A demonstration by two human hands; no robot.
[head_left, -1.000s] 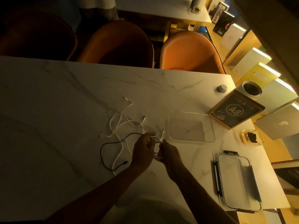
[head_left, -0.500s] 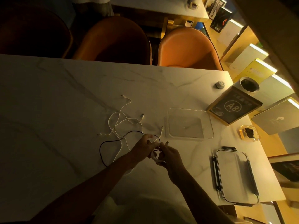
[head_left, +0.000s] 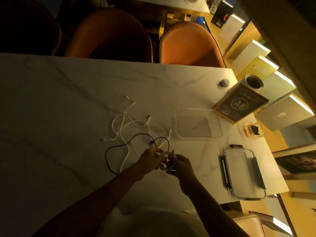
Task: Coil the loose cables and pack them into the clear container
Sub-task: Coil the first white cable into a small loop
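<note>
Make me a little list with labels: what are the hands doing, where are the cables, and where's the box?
left hand: grips a white cable, coiling it
right hand: holds the same coil
black cable: loose on the table, left of the hands
other white cables: tangled on the table beyond the hands
container: clear, open, right of the cables, no cable inside yet
lid: flat on the table, nearer the person than the container
sign: reads A8, beyond the container
</note>
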